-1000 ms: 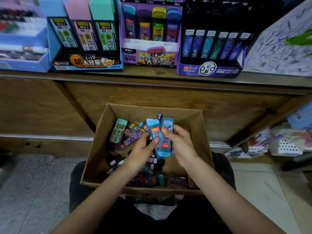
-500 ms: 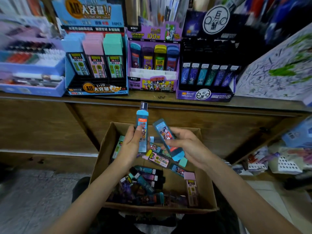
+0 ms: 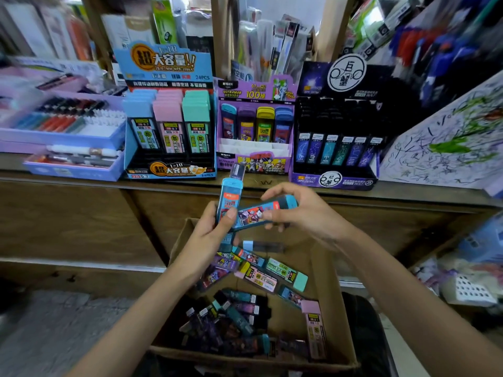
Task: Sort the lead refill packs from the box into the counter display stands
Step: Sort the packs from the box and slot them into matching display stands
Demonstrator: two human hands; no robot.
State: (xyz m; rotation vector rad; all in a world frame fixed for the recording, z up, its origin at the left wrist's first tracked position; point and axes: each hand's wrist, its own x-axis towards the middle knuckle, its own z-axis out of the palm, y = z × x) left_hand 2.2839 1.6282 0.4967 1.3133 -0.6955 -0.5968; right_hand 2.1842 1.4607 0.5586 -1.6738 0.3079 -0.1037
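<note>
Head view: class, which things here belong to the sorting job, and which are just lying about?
Job: cardboard box, loose packs in it, upright blue pack in the left hand, tilted blue pack in the right hand, blue stand, purple stand, dark stand.
Lying about: pen trays at left, scribbled sheet at right, hanging stationery behind.

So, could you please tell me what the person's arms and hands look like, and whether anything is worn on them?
The left forearm and right forearm are bare up to the frame edge: no sleeves, watch or bracelet. The left hand and right hand are ungloved, and no ring shows on the visible fingers.
</note>
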